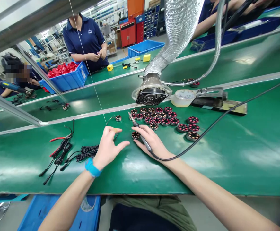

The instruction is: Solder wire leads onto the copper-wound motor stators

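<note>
My right hand (153,141) holds a soldering iron (143,139), its tip pointing up and away to the left. The fingertips and thumb of that hand are also around a small round motor stator (135,135) on the bench. To its left, my left hand (108,146) has thumb and index finger spread apart, facing the stator. A thin solder wire (94,85) runs down from above to the left hand; whether the fingers pinch it I cannot tell. Black coiled cables (88,153) lie beside this hand, partly hidden by it. Another stator (118,118) with a lead lies beyond.
Several stators (165,122) stand grouped right of centre. Behind them are a fume extractor hose (152,80), a tape roll (183,98) and a metal tool (219,102). Red-handled pliers (58,139) and cables (62,149) lie left. A co-worker (85,41) stands across the bench.
</note>
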`<state>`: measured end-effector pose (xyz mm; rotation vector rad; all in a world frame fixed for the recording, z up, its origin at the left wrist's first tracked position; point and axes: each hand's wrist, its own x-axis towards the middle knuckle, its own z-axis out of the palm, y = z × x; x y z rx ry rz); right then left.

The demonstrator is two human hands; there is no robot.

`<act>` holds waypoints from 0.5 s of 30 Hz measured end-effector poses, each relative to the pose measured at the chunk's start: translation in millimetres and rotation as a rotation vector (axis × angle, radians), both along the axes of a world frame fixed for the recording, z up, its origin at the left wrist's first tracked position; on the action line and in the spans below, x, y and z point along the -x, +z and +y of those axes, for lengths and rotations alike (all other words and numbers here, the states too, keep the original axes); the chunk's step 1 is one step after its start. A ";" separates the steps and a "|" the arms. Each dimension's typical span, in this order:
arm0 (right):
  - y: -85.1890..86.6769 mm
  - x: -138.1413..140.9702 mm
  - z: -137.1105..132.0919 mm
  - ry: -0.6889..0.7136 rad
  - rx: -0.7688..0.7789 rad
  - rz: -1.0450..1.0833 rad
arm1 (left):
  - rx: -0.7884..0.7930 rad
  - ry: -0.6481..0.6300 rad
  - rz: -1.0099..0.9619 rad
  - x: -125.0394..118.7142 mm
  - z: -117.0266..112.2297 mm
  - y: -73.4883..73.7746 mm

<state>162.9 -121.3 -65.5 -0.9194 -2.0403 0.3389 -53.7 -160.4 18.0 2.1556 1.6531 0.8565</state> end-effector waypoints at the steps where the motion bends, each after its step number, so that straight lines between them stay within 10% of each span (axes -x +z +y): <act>1: -0.8 0.0 0.3 -0.024 0.004 0.008 | 0.036 0.003 -0.002 -8.4 10.3 -1.3; 7: -4.7 -1.0 4.5 -0.021 0.053 0.047 | 0.164 0.131 0.073 -26.7 55.2 -17.6; 15: -5.1 -1.2 6.8 0.010 0.091 0.078 | 0.118 0.178 0.241 5.7 42.7 -7.5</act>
